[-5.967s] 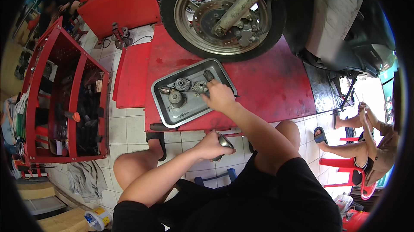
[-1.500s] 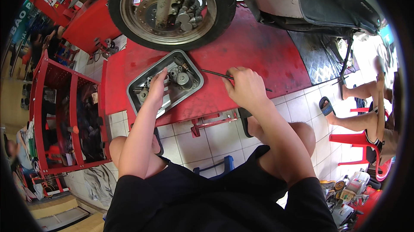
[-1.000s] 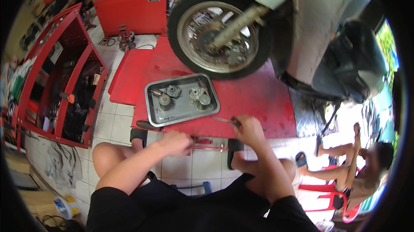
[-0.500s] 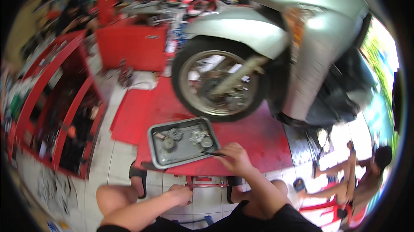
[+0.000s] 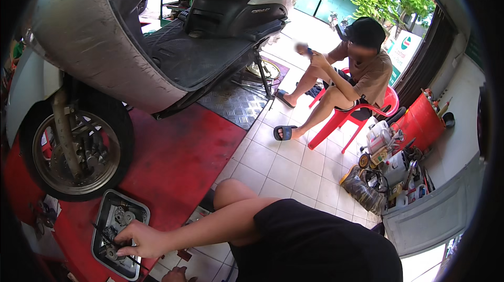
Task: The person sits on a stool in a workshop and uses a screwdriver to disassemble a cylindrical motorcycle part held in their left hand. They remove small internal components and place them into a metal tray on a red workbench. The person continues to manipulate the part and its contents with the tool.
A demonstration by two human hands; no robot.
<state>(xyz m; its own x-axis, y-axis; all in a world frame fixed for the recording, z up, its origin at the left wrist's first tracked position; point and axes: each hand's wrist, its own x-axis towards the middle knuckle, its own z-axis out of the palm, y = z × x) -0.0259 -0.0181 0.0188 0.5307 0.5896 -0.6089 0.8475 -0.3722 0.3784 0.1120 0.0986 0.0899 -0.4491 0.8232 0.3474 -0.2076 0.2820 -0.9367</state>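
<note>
My right hand (image 5: pixel 143 240) reaches over a grey metal tray (image 5: pixel 145 209), its fingers pinched round a thin dark rod-like tool (image 5: pixel 137 262). The tool slants across the tray, and its exact kind is hard to make out. Several small metal parts (image 5: pixel 123 215) lie in the tray, some hidden under my fingers. Low at the picture's edge is my left hand (image 5: pixel 175 275), apart from the tray. It is partly cut off, its visible fingers look curled, and anything inside them is hidden.
A silver scooter (image 5: pixel 105 46) stands on the red platform (image 5: pixel 173 145), its front wheel (image 5: pixel 79 151) just beyond the tray. To the right, a person (image 5: pixel 367 67) sits on a red plastic chair (image 5: pixel 336 124). Behind the chair stand a red drum (image 5: pixel 420 124) and several containers (image 5: pixel 380 137).
My view has swung to the right, so the tray and scooter now appear further left. My right hand has moved in over the tray's parts, still holding the dark tool.
</note>
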